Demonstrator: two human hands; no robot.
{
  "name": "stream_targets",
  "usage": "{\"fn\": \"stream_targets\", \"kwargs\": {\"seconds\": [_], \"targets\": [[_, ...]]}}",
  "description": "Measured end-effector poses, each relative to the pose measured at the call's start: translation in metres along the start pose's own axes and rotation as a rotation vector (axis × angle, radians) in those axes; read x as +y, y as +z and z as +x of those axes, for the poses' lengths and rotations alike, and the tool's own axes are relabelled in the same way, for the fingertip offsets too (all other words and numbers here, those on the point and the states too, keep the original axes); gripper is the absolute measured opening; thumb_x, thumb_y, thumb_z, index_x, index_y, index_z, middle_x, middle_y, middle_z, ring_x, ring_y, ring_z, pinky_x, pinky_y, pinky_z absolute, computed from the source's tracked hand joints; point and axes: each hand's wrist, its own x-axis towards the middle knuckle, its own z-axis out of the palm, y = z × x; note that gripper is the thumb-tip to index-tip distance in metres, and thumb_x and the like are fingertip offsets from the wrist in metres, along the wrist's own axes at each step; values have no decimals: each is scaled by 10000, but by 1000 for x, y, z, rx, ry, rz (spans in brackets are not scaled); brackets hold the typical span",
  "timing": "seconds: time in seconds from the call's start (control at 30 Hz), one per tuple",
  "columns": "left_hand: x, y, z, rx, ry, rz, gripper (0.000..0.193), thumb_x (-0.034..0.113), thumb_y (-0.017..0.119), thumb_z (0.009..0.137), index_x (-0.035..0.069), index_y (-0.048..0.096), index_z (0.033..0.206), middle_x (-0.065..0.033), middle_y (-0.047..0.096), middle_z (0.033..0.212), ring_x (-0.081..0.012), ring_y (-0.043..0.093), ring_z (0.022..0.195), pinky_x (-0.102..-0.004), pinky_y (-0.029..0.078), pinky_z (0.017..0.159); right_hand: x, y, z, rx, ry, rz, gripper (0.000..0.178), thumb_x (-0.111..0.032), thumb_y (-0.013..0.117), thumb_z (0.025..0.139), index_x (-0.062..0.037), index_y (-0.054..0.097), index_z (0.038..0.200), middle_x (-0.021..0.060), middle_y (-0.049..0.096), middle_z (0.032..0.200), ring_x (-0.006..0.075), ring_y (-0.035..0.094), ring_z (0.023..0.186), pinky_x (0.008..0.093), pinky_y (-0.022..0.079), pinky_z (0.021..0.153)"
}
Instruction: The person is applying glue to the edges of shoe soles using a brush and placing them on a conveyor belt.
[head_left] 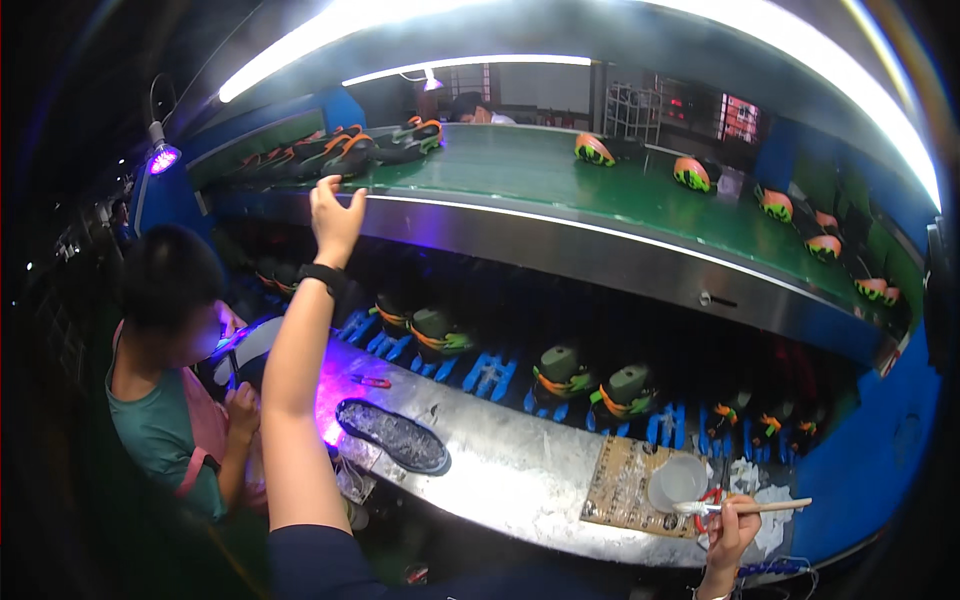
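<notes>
My left arm stretches up to the green conveyor belt point(500, 170). At its near edge my left hand point(337, 222) is raised with thumb and fingers apart and nothing in it. Just beyond the fingertips lie several black and orange shoes point(348, 155); I cannot tell if the hand touches one. At the lower right, my right hand point(732, 535) is closed around a brush point(765, 506) with a pale wooden handle. The brush's bristle end lies by a translucent plastic tub point(680, 482) on a stained piece of cardboard point(608, 490). A dark shoe sole point(392, 436) rests on the metal table.
Orange and green shoe parts point(692, 173) sit along the belt's right side. Below it, shoes on lasts point(560, 372) stand on blue holders point(490, 375). A red cutter point(372, 382) lies on the metal table point(500, 450). Close on the left, a person point(165, 400) handles a sole.
</notes>
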Motion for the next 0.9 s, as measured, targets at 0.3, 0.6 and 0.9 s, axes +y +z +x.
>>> {"fn": "stream_targets", "kwargs": {"seconds": [0.3, 0.6, 0.9], "targets": [[-50, 34, 71, -445, -425, 336, 772, 527, 666, 589, 130, 395, 1192, -214, 443, 1156, -359, 442, 1074, -411, 392, 867, 6, 16, 15, 10, -26, -158, 108, -103, 526, 799, -32, 444, 794, 13, 398, 500, 61, 322, 335, 191, 273, 299], [-46, 29, 66, -215, -333, 409, 739, 407, 739, 557, 50, 383, 1098, -248, 502, 991, -360, 548, 889, -405, 469, 742, -9, 41, 11, -13, 25, -324, 185, -113, 516, 813, -66, 463, 643, 0, 385, 453, 70, 309, 309, 210, 238, 292], [36, -75, 106, 131, 293, 199, 695, 324, 710, 594, 19, 379, 1124, -234, 475, 1024, -350, 499, 922, -399, 413, 800, 15, 40, 18, -120, 92, -35, 135, -73, 548, 778, -12, 449, 846, 23, 436, 588, 42, 338, 362, 169, 279, 306]]}}
